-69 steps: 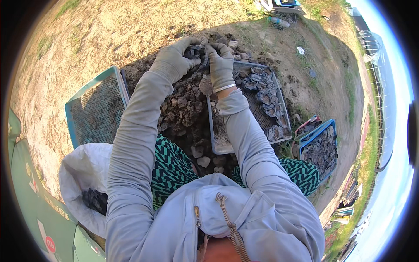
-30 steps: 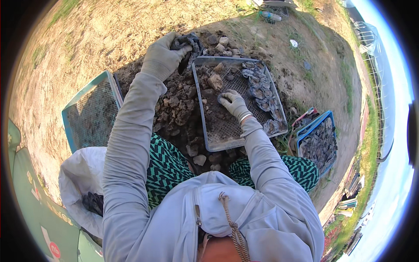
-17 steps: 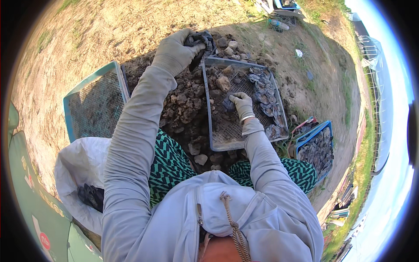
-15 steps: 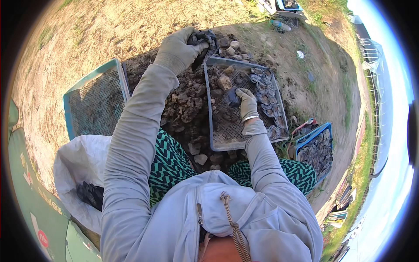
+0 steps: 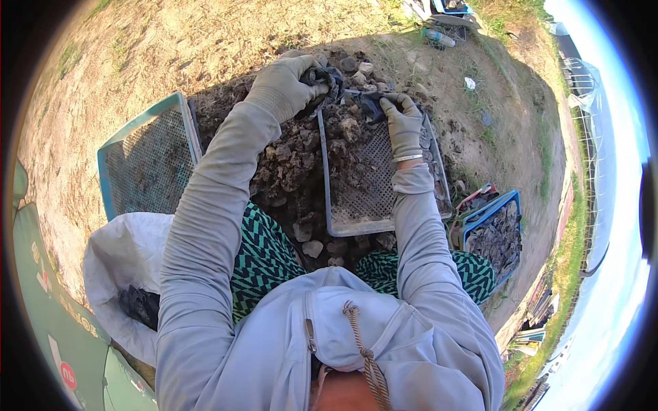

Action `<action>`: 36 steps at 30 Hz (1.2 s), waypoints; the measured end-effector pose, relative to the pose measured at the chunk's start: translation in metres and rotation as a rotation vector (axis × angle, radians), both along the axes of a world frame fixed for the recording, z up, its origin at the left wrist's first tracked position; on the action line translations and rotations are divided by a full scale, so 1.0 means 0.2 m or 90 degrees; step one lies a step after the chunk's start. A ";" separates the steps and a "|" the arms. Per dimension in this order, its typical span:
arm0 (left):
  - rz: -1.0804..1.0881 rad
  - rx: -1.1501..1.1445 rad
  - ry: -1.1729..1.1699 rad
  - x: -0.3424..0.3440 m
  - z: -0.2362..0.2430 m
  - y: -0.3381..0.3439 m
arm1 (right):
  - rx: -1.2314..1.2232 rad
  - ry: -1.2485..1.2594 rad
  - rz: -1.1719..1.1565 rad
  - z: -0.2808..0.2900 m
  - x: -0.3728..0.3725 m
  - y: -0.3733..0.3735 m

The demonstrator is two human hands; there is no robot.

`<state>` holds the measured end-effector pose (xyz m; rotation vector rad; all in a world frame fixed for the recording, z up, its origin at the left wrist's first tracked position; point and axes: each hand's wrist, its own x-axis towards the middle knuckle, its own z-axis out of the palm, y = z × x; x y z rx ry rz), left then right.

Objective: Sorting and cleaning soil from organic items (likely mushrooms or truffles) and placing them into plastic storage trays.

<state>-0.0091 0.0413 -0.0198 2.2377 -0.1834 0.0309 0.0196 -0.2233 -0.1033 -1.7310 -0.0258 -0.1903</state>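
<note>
Gloved, my left hand (image 5: 299, 81) grips crumpled black plastic (image 5: 329, 83) over the upper left corner of the grey mesh tray (image 5: 322, 163). My right hand (image 5: 399, 115) pinches another dark, limp piece of plastic (image 5: 368, 106) above the tray's upper part, close to the first piece. Brown clods (image 5: 346, 129) lie in the tray's left part, and a dark soil heap (image 5: 279, 177) lies beside it. The crumpled dark pieces along the tray's right side are largely hidden behind my right hand and arm.
A teal mesh tray (image 5: 140, 164) stands at left, above a white sack (image 5: 116, 240) holding black plastic. A blue tray of dark pieces (image 5: 497, 240) is at right, beside my patterned knee. Green fabric (image 5: 44, 294) fills the lower left edge; a bottle (image 5: 440, 37) lies farther off.
My right hand has risen from the middle of the tray toward its upper edge, lifting a dark plastic piece. My left hand has moved slightly down, still holding its plastic.
</note>
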 end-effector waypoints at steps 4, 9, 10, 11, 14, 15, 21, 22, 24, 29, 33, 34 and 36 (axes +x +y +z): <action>-0.130 0.099 -0.302 -0.02 -0.14 -0.07 | 0.150 -0.017 0.108 0.16 -0.10 0.24; -0.160 0.076 0.099 -0.04 -0.11 -0.15 | 0.254 0.152 0.207 0.09 -0.21 0.20; -0.172 0.075 0.096 -0.03 -0.11 -0.16 | 0.079 0.123 0.163 -0.01 -0.18 0.09; -0.151 0.027 0.117 -0.02 -0.10 -0.18 | -0.097 0.096 0.115 -0.13 -0.15 -0.08; -0.105 -0.017 0.138 -0.01 -0.13 -0.11 | -0.890 0.145 -0.033 -0.24 -0.27 -0.44; -0.101 -0.041 0.144 0.00 -0.14 -0.11 | -0.984 0.180 -0.096 -0.26 -0.35 -0.51; -0.116 -0.035 0.103 0.00 -0.07 -0.20 | -0.767 0.227 -0.181 -0.42 -0.42 -0.81; -0.116 -0.036 0.105 0.01 -0.07 -0.20 | -0.766 0.230 -0.182 -0.43 -0.41 -0.81; -0.113 -0.028 0.109 0.02 -0.08 -0.21 | -0.255 0.307 -0.140 -0.41 -0.38 -0.80; -0.114 -0.040 0.101 0.03 -0.09 -0.25 | -0.189 0.472 -0.168 -0.58 -0.46 -0.72; -0.115 -0.033 0.081 0.01 -0.05 -0.24 | -0.426 0.394 -0.188 -0.64 -0.52 -0.64; -0.110 -0.036 0.091 0.01 -0.05 -0.23 | -0.352 0.242 -0.165 -0.64 -0.52 -0.63; -0.107 -0.022 0.075 0.01 -0.06 -0.21 | -0.277 0.093 -0.137 -0.63 -0.54 -0.59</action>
